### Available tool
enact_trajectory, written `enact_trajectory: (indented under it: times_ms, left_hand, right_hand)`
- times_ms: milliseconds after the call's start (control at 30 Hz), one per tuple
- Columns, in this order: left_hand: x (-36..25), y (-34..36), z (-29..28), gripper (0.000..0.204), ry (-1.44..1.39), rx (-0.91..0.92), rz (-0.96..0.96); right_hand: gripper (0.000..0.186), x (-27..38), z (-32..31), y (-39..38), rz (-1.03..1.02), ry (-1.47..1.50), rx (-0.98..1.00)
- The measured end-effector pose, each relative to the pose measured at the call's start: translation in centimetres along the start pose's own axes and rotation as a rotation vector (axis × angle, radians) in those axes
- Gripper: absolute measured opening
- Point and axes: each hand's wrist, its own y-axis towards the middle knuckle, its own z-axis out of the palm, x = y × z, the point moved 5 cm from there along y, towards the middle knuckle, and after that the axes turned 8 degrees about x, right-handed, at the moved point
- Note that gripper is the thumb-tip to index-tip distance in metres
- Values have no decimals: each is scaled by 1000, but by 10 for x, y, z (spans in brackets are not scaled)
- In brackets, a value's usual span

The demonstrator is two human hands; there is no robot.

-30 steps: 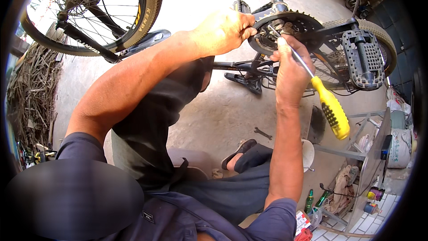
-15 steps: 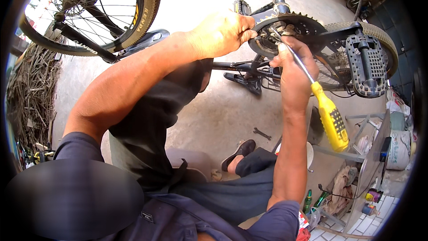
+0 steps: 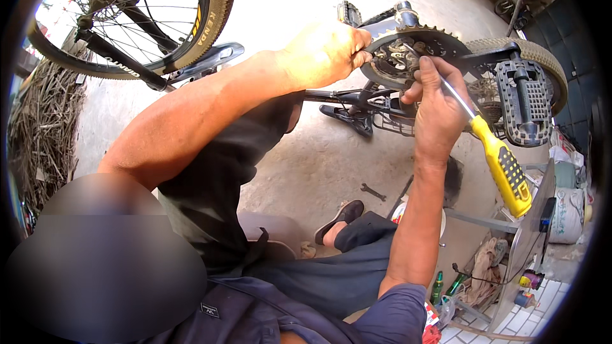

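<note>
Our left hand clamps the toothed chainring, stiff and sharp-edged, so we grip its rim; our right hand pinches the light screwdriver shaft, handle trailing below.

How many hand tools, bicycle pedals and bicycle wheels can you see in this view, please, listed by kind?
Hand tools: 2, the yellow-handled screwdriver in the right hand and the wrench on the ground.
Bicycle pedals: 2, the near pedal and the far pedal.
Bicycle wheels: 2, the spoked wheel and the rear wheel.
Total: 6
</note>
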Motion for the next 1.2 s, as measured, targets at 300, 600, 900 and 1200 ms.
enact_trajectory:
  times_ms: [300,600,900,1200]
  left_hand:
    - [-3,-2,-1,20,-34,11,-24]
    - [-2,-2,-1,21,-11,54,-72]
    - [1,1,3,22,17,40,-58]
    - [-1,-1,-1,21,10,40,-58]
  right_hand:
    - [18,-6,9,4,46,61,45]
    - [18,-10,10,8,53,23,35]
    - [22,-8,13,16,46,-19,9]
    - [19,0,24,10,-61,-226,-11]
